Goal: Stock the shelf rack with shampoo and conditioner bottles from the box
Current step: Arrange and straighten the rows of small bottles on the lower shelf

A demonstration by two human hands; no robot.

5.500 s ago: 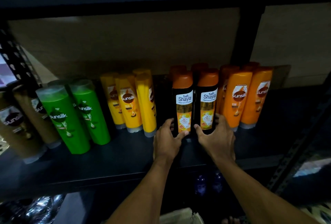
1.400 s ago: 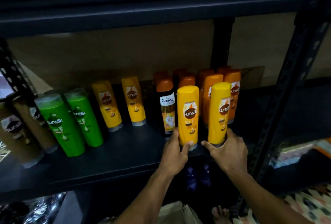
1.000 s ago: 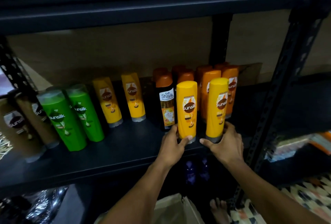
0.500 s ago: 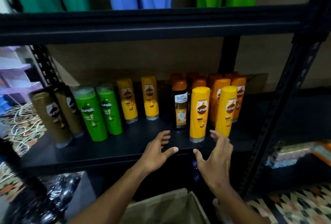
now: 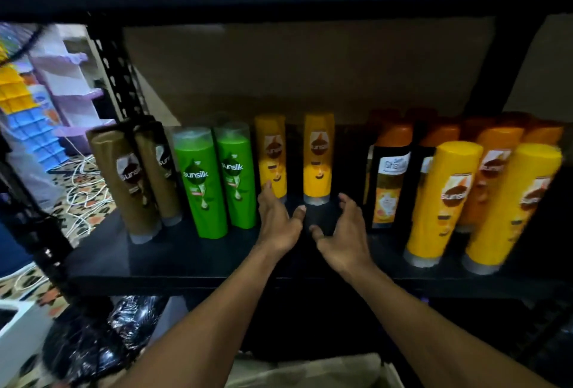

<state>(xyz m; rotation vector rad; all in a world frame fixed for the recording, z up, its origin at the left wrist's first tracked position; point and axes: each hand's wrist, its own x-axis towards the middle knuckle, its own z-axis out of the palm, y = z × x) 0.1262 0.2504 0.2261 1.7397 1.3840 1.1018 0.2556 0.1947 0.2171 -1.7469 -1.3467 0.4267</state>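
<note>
Two yellow bottles stand apart at the back of the black shelf: a left yellow bottle and a right yellow bottle. My left hand reaches in with spread fingers, its fingertips at the base of the left one. My right hand is open beside it, just right of the other bottle's base, holding nothing. Two more yellow bottles stand at the front right. The cardboard box shows at the bottom edge.
Left to right on the shelf stand two brown bottles, two green bottles, black bottles with orange caps and orange bottles. A black plastic bag lies below. Rack uprights frame the bay.
Both hands let go of the two front yellow bottles, opened, and moved left to the two yellow bottles at the back. My view swung left and closer.
</note>
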